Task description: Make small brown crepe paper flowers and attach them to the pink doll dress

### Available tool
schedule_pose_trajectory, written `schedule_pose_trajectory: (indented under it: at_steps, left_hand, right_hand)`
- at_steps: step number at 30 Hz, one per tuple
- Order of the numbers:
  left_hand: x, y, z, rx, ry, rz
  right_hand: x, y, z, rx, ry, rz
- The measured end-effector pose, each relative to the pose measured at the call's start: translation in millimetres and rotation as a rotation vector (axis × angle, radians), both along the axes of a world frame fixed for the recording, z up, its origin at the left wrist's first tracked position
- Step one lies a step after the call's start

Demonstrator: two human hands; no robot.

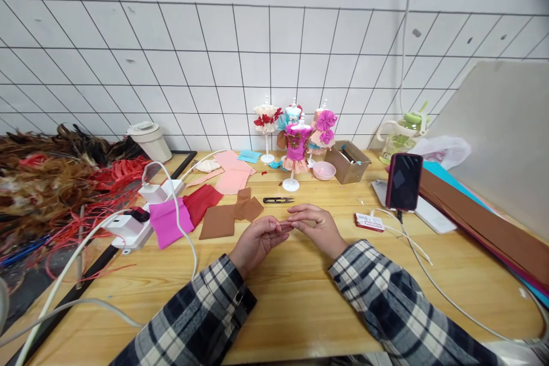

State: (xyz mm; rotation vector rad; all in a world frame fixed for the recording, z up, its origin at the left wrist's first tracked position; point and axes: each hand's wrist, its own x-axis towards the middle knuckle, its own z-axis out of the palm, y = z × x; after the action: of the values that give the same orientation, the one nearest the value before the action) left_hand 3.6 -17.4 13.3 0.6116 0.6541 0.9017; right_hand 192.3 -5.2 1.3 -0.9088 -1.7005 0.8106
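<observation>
My left hand [261,235] and my right hand [316,227] meet over the middle of the wooden table, fingertips touching. Both are closed in a pinch. Whatever lies between the fingers is too small and too hidden to name. Just beyond them lies a pair of black thread snips [278,200]. Squares of brown crepe paper [217,222] rest close to my left hand, beside red paper [202,205] and magenta paper [171,222]. Farther back, a small dress form [295,146] wears a magenta and peach paper dress; several similar dressed forms stand behind it.
White power strips [132,229] with cables and a heap of feathers [51,177] occupy the left. A pink bowl [323,170] and a cardboard box [348,161] stand at the back. An upright phone [404,182], a label card [369,222] and long brown paper [484,217] lie rightward.
</observation>
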Motion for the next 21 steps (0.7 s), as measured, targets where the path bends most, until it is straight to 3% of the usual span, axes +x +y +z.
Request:
schedule_pose_trajectory:
  at_steps: [4, 6, 10, 13, 19, 21]
  left_hand:
    - [0, 1, 1.4, 0.052, 0.046, -0.035]
    - [-1, 5, 1.3, 0.157, 0.193, -0.012]
    - [-8, 16, -0.6, 0.408, 0.600, 0.228]
    - [-12, 19, -1.3, 0.450, 0.658, 0.354]
    - [-4, 11, -5.2, 0.783, 0.766, 0.205]
    - [-1, 11, -8.0, 0.825, 0.836, 0.156]
  right_hand:
    - [1, 1, 1.0, -0.013, 0.005, -0.016]
    - [2, 2, -0.4, -0.023, -0.015, -0.037]
    - [6, 6, -6.3, -0.027, -0.253, -0.096]
    - [10, 8, -9.6, 0.013, -0.348, -0.146]
    - [7, 4, -7.0, 0.147, -0.429, -0.071]
    - [7, 3, -5.5, 0.163, -0.438, -0.066]
